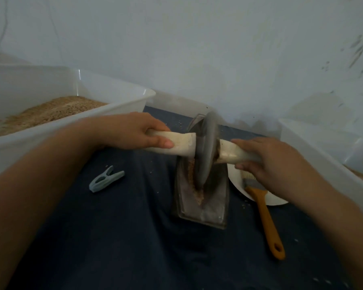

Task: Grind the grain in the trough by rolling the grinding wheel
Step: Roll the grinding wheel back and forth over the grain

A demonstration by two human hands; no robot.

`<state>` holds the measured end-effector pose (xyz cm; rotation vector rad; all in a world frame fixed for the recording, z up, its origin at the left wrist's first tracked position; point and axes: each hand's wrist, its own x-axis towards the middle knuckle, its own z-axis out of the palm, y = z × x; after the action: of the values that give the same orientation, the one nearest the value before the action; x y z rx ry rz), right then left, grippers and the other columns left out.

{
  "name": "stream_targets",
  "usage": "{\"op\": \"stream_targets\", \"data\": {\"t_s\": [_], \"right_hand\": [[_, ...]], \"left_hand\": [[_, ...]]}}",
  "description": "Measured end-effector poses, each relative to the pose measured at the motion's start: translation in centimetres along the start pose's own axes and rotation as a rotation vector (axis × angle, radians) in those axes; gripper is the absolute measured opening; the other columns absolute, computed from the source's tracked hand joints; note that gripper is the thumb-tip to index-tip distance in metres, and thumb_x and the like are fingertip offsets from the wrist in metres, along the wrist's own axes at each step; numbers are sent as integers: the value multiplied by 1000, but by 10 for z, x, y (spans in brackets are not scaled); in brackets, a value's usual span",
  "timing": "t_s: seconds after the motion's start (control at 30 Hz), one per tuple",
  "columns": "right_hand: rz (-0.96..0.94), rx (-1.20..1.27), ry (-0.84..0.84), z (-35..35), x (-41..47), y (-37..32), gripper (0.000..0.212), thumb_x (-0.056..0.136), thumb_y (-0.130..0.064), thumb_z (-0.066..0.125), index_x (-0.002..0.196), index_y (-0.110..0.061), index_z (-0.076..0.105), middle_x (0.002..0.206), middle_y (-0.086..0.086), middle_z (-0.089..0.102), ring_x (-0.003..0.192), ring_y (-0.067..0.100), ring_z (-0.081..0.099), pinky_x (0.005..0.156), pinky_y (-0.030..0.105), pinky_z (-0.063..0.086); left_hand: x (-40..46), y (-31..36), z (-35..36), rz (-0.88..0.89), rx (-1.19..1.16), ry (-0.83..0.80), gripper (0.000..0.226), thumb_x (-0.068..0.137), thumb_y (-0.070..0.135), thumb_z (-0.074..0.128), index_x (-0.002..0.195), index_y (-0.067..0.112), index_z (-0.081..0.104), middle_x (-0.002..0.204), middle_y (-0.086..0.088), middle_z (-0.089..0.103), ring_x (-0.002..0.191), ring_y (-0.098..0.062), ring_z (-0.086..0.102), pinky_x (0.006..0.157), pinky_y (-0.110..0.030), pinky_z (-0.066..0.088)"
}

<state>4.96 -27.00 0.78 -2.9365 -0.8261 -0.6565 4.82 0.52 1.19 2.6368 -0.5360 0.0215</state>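
A grey metal grinding wheel (205,149) stands on edge in a narrow dark trough (214,206) on the blue cloth, blurred by motion. A pale wooden axle (182,143) runs through the wheel's hub. My left hand (138,132) grips the axle's left end. On the other side, my right hand (266,160) curls around the right end. Brownish ground grain (198,195) lies along the trough's groove at the wheel's foot.
A large white plastic tub (122,109) with brown grain stands at the left. Another white tub (323,147) sits at the right. A brush with an orange handle (266,220) lies on a white plate (239,185). A blue-grey clothes peg (105,182) rests on the cloth. The wall is close behind.
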Motion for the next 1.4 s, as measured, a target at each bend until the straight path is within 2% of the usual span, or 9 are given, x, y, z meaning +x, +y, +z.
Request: {"op": "stream_targets", "data": {"t_s": [0.17, 0.33, 0.47, 0.57, 0.63, 0.87, 1.1, 1.27, 1.4], "right_hand": [[75, -42, 162, 28, 18, 2, 53, 91, -28, 57, 141, -23, 39, 128, 2, 56, 116, 21, 46, 85, 26, 24], [3, -69, 53, 14, 7, 4, 54, 89, -36, 57, 140, -27, 40, 124, -1, 57, 112, 18, 47, 89, 25, 29], [-43, 35, -113, -17, -7, 2, 52, 86, -42, 59, 135, -42, 41, 110, -9, 57, 102, 10, 48, 79, 23, 34], [-66, 78, -131, -26, -12, 3, 52, 84, -44, 59, 133, -46, 42, 94, -17, 53, 86, 3, 44, 66, 16, 30], [-39, 74, -78, -18, -9, 1, 51, 85, -42, 59, 133, -43, 44, 101, -12, 57, 90, 7, 47, 70, 20, 33], [87, -62, 182, 32, 15, -1, 52, 92, -29, 55, 141, -22, 40, 129, 3, 56, 116, 22, 45, 88, 26, 23], [-11, -89, -32, -2, -2, 0, 53, 88, -43, 55, 138, -36, 39, 118, -6, 57, 107, 14, 48, 79, 25, 30], [-5, 153, -166, -21, -10, 4, 51, 83, -40, 63, 132, -43, 45, 103, -14, 57, 91, 5, 47, 69, 20, 32], [63, 25, -9, 6, 4, 2, 52, 89, -36, 58, 138, -34, 41, 120, -3, 57, 109, 16, 48, 79, 26, 32]], "left_hand": [[16, -12, 25, -25, 198, 248, 47, 93, 43, 46, 139, 32, 41, 130, 1, 54, 118, -17, 47, 99, -34, 36], [6, -3, 10, 26, 94, 119, 44, 88, 49, 50, 129, 32, 52, 120, 7, 61, 108, -10, 54, 96, -29, 39], [-13, 10, -10, 63, 52, -56, 60, 69, 65, 40, 111, 30, 63, 93, 11, 67, 84, 1, 58, 76, -9, 40], [-18, 12, -14, 84, -17, -96, 58, 68, 62, 43, 107, 25, 65, 89, 8, 67, 81, 0, 59, 75, -12, 42], [-14, 10, -11, 37, -23, -111, 56, 70, 61, 44, 107, 24, 64, 91, 8, 66, 82, -3, 59, 74, -14, 43], [12, -5, 23, -56, 286, 227, 40, 96, 42, 40, 130, 21, 48, 120, -2, 55, 113, -21, 49, 96, -39, 38], [-5, 7, 0, 69, 134, 38, 43, 84, 43, 59, 125, 28, 52, 113, 7, 60, 104, -9, 53, 95, -31, 39], [-21, 13, -17, 87, -9, -98, 49, 66, 60, 52, 111, 40, 59, 95, 17, 65, 87, 3, 57, 76, -14, 41], [-1, 2, 7, 38, 180, 115, 45, 86, 46, 55, 128, 32, 50, 117, 8, 60, 108, -10, 52, 94, -30, 38]]}}
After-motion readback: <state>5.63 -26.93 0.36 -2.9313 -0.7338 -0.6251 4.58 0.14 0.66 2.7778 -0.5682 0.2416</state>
